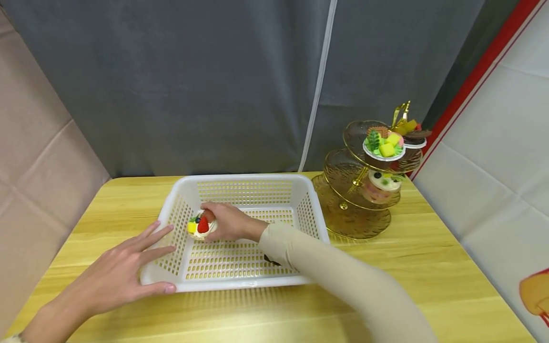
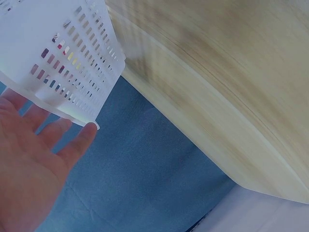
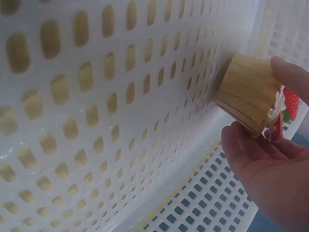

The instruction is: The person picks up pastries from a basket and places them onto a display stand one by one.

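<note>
A toy cupcake [image 1: 200, 228] topped with a strawberry, yellow cubes and cream is in the left part of a white plastic basket [image 1: 240, 177]. My right hand [image 1: 229, 221] grips it from the right. In the right wrist view, its pale, wood-coloured cup [image 3: 246, 92] tilts between thumb and fingers, close over the slotted basket floor. My left hand [image 1: 124, 267] rests at the basket's left rim, fingers spread over the edge and thumb along the front corner. Seen from the left wrist, the fingers [image 2: 77, 145] touch the rim from outside.
Right of the basket stands a three-tier glass stand [image 1: 358, 221] with gold trim. Its top tier bears a dessert cup [image 1: 386, 145] and a darker dessert [image 1: 413, 138]; a layered dessert cup [image 1: 379, 188] sits below. Behind the wooden table [image 1: 429, 267] hangs a grey curtain [image 1: 193, 85].
</note>
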`<action>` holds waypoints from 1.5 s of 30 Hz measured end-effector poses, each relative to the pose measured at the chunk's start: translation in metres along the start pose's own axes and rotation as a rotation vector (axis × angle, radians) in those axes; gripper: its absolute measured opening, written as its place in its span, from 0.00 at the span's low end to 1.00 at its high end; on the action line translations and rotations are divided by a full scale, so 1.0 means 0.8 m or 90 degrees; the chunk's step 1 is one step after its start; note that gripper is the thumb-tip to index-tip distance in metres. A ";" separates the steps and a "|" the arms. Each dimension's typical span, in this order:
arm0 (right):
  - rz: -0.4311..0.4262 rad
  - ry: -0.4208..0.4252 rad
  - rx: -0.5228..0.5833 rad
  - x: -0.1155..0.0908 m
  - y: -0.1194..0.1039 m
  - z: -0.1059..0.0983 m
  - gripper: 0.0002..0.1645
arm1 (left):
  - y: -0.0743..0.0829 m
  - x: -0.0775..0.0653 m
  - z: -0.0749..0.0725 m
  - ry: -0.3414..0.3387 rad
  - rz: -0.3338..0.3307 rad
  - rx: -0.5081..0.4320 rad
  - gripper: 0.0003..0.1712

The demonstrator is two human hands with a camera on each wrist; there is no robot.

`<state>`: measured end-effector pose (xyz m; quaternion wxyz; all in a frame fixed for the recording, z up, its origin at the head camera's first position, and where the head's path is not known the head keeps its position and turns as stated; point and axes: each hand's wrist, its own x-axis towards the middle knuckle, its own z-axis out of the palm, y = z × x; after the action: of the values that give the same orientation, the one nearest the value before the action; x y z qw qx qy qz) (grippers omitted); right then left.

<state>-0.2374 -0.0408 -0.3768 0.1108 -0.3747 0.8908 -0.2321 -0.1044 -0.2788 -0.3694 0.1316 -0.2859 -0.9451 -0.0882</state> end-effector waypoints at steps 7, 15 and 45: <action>-0.015 0.011 0.005 -0.007 0.003 -0.007 0.45 | 0.000 0.001 0.000 -0.003 -0.003 0.003 0.42; -0.037 0.022 0.021 -0.025 -0.001 -0.024 0.40 | 0.000 0.000 0.001 -0.002 -0.002 -0.002 0.41; -0.136 0.126 -0.003 -0.155 -0.002 -0.115 0.45 | -0.002 -0.001 0.002 0.022 0.021 0.007 0.41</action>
<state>-0.1842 0.0778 -0.2936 -0.0037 -0.4429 0.8530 -0.2762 -0.1048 -0.2802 -0.3716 0.1509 -0.2992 -0.9382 -0.0860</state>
